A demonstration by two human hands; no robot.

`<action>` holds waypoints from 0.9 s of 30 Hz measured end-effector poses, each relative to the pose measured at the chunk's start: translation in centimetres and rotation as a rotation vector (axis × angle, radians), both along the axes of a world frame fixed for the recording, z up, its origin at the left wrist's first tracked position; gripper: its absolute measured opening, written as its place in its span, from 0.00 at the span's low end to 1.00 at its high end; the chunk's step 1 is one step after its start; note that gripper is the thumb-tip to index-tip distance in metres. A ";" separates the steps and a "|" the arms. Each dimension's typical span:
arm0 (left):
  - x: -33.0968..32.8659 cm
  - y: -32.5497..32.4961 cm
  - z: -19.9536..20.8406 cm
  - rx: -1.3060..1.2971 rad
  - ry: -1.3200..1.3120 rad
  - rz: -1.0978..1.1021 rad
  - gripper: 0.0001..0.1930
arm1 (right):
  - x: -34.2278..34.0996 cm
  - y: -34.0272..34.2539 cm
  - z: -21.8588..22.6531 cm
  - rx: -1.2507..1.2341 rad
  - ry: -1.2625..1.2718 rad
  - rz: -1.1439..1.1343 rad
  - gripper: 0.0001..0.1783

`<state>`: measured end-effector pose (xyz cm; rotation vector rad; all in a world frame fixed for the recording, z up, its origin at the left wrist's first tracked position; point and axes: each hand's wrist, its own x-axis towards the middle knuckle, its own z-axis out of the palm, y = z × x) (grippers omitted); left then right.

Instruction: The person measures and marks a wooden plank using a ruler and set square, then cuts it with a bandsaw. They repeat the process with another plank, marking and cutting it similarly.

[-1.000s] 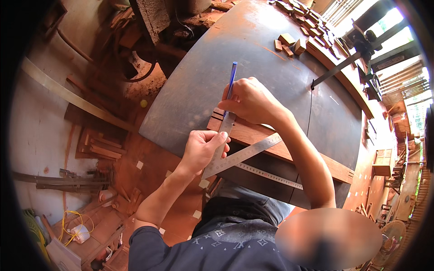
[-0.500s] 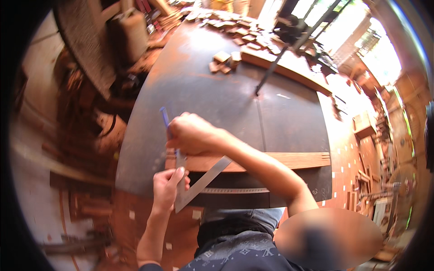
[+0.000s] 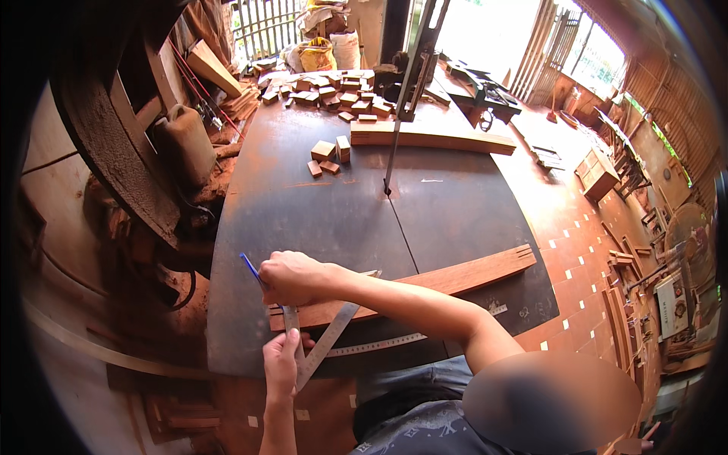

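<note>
My right hand (image 3: pixel 292 277) is closed around a blue pen (image 3: pixel 249 267), its tip down at the left end of a reddish wooden board (image 3: pixel 470 279). Just below, my left hand (image 3: pixel 282 362) pinches a metal try square (image 3: pixel 331 345), with the thumb on one arm of it. One arm of the square lies across the board's left end; the other slants up to the right, partly under my right forearm. Narrow slots show in the board's right end. The pen's tip is hard to make out.
The dark metal saw table (image 3: pixel 303 216) carries a measuring strip (image 3: pixel 371 346) along its near edge. A thin upright blade (image 3: pixel 391 155) enters the table beyond the board. A longer wooden beam (image 3: pixel 432 138), small blocks (image 3: pixel 324 150) and several offcuts lie farther back. A plastic canister (image 3: pixel 184 144) stands left.
The view has shifted, showing more of the far end of the room, and the board appears more slanted. My hands keep hold of the pen and try square at the board's left end.
</note>
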<state>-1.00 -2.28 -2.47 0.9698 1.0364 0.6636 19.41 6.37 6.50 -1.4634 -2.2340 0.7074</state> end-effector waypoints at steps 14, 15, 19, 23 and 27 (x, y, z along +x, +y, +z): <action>-7.0 5.9 2.0 0.344 0.122 0.281 0.19 | 0.1 -0.5 2.2 0.577 0.080 -0.035 0.07; -8.1 6.7 1.3 0.362 0.148 0.281 0.18 | -0.3 0.0 1.5 0.595 -0.030 -0.031 0.07; -9.8 9.5 -1.0 0.321 0.237 0.204 0.18 | -0.3 1.3 -1.1 0.654 -0.452 0.009 0.08; -11.5 10.2 -1.9 0.606 0.803 0.261 0.20 | -2.8 2.6 -2.8 0.591 -0.501 0.073 0.05; -10.0 8.9 -0.8 0.704 1.015 0.360 0.19 | -4.3 3.1 -4.1 0.547 -0.511 0.120 0.08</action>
